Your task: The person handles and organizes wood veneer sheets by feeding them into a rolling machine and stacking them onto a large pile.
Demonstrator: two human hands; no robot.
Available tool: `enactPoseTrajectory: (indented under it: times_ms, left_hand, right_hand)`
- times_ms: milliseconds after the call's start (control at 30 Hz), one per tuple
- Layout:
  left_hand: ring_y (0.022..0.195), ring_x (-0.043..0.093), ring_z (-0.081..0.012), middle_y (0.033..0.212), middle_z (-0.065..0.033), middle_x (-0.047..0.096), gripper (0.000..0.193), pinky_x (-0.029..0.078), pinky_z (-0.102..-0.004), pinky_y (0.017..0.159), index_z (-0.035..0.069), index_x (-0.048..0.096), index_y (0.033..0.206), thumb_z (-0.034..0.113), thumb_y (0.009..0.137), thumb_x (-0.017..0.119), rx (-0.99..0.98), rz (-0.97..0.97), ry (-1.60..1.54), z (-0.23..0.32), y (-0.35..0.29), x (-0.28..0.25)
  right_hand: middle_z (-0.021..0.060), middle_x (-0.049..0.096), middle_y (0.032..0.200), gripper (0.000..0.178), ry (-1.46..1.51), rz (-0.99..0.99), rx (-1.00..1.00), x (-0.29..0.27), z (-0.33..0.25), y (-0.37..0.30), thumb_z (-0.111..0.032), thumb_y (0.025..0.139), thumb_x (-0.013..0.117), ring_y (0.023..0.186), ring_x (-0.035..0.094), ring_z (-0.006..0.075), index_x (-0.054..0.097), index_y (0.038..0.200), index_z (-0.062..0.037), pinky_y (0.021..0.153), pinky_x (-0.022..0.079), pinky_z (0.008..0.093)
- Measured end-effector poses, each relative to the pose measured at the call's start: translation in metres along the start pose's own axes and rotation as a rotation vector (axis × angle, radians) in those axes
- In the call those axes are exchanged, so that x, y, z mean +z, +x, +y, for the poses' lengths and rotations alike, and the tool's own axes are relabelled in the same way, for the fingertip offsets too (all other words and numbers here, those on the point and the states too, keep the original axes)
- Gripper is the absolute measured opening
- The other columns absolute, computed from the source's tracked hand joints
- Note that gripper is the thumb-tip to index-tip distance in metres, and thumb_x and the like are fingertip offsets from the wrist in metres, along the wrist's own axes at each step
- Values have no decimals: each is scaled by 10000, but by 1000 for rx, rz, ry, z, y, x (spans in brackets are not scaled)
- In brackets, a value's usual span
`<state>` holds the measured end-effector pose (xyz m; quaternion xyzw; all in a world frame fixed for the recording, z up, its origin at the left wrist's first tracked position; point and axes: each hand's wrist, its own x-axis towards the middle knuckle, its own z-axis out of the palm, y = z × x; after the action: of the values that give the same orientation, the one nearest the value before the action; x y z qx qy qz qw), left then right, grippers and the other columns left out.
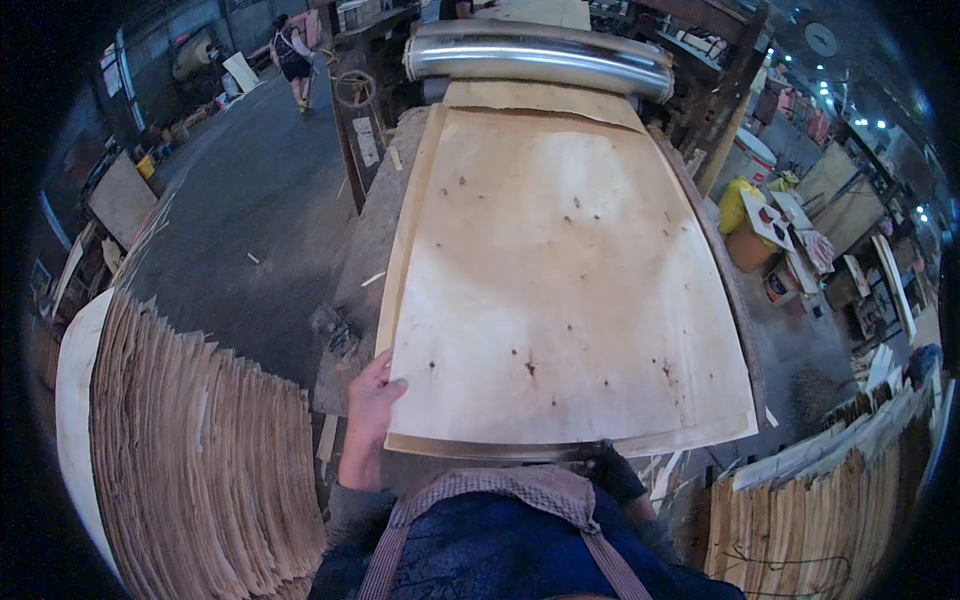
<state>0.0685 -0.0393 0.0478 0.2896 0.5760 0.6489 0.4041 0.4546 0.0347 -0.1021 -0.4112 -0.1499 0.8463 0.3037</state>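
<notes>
A broad, pale wood veneer sheet point(560, 260) with several dark knots lies on top of other sheets on the table in front of me. My left hand point(376, 405) is bare and closed on its near left edge, thumb on top. At the near edge, right of the middle, my right hand point(615, 473) wears a dark glove and grips the sheet's rim; most of its fingers are hidden. Beyond the sheet's far end, a shiny metal roller point(540, 58) spans the machine, with another veneer piece point(540, 97) lying just before it.
A tall stack of veneer sheets point(205, 450) stands at my left, and another stack point(810, 510) at my right. Wood scraps lie on the floor point(240, 240). A person point(292, 60) is at the far left. Yellow bag point(738, 203) and bucket point(780, 287) stand at right.
</notes>
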Motion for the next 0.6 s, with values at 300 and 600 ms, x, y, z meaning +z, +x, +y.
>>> enactPoseTrajectory:
  times_ms: [300, 600]
  left_hand:
    - [926, 562, -155, 1051, -137, 575, 498, 436, -245, 786, -32, 366, 1250, -65, 762, 456, -74, 166, 359, -44, 32, -41]
    - [1275, 127, -377, 1387, -199, 105, 726, 222, -613, 928, 51, 226, 1300, 254, 722, 618, -117, 155, 1387, -148, 6, -6]
  right_hand:
    - [110, 565, 654, 281, -785, 142, -491, -17, -36, 72, -310, 859, 489, 571, 541, 208, 540, 835, -36, 535, 475, 314]
    - [98, 506, 611, 146, -17, 53, -326, 76, -147, 181, -124, 806, 567, 574, 557, 270, 522, 730, -8, 621, 525, 453]
